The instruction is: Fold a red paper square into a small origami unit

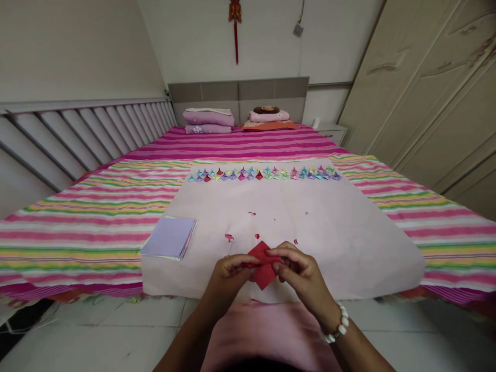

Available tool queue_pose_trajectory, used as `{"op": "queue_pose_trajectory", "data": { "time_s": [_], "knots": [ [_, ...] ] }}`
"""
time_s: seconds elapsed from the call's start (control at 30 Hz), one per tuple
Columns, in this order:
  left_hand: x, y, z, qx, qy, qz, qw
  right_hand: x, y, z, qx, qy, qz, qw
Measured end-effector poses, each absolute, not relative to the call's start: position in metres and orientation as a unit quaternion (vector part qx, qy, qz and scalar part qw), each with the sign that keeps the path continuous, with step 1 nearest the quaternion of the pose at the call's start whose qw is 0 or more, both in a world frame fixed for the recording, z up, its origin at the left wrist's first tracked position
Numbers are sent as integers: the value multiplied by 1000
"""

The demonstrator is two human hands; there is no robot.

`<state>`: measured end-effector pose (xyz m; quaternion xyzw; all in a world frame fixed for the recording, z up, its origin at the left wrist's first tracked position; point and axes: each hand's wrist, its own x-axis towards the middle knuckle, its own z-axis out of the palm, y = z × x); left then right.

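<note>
A small diamond-shaped piece of red origami paper (pixel 263 278) is held up between both hands, just above the near part of a pale sheet. My left hand (pixel 233 268) pinches its left corner. On the opposite corner, the thumb and fingers of my right hand (pixel 296 266) are closed. Fingers cover both side corners, so the folds there are hidden. To the left lies a stack of square paper (pixel 168 236), lavender on top. Along the sheet's far edge run rows of folded paper pieces (pixel 242 175) in many colours.
The pale sheet (pixel 333 232) rests on a bed with a striped cover (pixel 116 191). Small red marks or scraps (pixel 229 237) dot the sheet. Folded bedding (pixel 208 120) sits by the headboard (pixel 201 93). A railing (pixel 89 124) runs along the left, a wardrobe (pixel 434 103) on the right.
</note>
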<state>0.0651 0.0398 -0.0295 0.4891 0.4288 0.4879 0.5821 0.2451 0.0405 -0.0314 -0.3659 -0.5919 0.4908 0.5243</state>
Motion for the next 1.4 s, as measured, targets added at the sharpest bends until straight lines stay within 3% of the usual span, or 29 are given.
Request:
{"op": "queue_pose_trajectory", "data": {
  "time_s": [0.4,0.63,0.8,1.0,1.2,1.4],
  "knots": [
    [63,42,-37,411,367,497,671,243,41,-32,-338,-541,553,536],
    [71,43,-31,468,480,497,551,241,40,-32,-345,-540,553,532],
    [78,41,-30,485,489,501,524,233,45,-32,-399,-451,571,558],
    [82,42,-26,466,467,517,546,230,48,-32,-414,-437,626,495],
    [77,45,-26,405,455,513,605,229,48,-35,-417,-436,615,507],
    [74,46,-28,431,457,534,565,230,48,-34,-441,-423,575,545]
  ]
}}
